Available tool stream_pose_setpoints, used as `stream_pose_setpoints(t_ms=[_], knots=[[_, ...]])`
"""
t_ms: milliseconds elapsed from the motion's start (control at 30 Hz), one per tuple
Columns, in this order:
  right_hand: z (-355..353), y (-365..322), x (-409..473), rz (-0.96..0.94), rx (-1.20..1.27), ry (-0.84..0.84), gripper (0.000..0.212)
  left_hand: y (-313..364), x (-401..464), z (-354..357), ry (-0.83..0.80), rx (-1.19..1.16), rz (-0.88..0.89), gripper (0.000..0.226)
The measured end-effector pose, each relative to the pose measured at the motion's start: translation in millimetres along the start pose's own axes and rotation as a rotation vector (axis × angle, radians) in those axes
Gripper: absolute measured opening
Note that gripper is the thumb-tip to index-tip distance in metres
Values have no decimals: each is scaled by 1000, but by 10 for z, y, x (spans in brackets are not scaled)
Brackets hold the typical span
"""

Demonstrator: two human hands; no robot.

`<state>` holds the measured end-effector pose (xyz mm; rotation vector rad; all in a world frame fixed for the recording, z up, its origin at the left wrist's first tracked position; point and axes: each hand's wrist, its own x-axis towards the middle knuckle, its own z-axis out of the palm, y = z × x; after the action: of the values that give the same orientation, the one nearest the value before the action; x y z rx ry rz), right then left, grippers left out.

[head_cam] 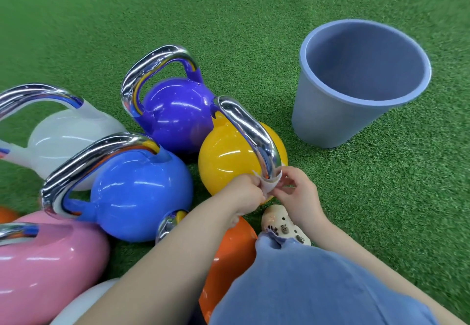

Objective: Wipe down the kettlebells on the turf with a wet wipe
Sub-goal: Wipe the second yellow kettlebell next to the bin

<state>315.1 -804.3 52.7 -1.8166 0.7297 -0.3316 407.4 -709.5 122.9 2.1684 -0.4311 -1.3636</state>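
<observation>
Several kettlebells with chrome handles stand close together on the green turf (254, 19). A yellow kettlebell (223, 157) is in the middle, its chrome handle (251, 131) arching toward me. A white wet wipe (270, 183) is wrapped round the near end of that handle. My left hand (248, 192) pinches the wipe's left side and my right hand (296, 192) pinches its right side. Around it stand a purple kettlebell (175, 113), a light blue kettlebell (137, 192), a white kettlebell (66, 136), a pink kettlebell (45, 268) and an orange kettlebell (231, 251).
A grey-blue plastic bin (356, 111) stands open on the turf to the right of the kettlebells. My light shoe (282, 223) and blue trouser leg (318, 289) are in the foreground. Bare turf stretches behind and to the right.
</observation>
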Motion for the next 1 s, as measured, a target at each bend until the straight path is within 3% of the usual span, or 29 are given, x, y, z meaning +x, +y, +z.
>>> stream_pose_setpoints(t_ms=[167,233,367,500,767,867,1000], knots=[[98,-1,12,-113,-38,81,42,0,-11,4,184,18,55,29],[125,3,-3,-179,-92,141,23,-17,-1,8,184,-50,80,32],[101,-20,-3,-138,-1,108,14,-7,-12,11,171,-168,113,37],[-29,-90,77,-86,14,-57,41,-11,8,11,217,-171,170,31],[-80,-166,180,-69,-20,-145,36,29,33,10,317,-200,202,26],[-42,-197,177,-52,-49,-107,38,79,-7,-4,344,-268,234,26],[66,-279,79,35,-77,62,42,95,-3,-7,326,-324,285,42]])
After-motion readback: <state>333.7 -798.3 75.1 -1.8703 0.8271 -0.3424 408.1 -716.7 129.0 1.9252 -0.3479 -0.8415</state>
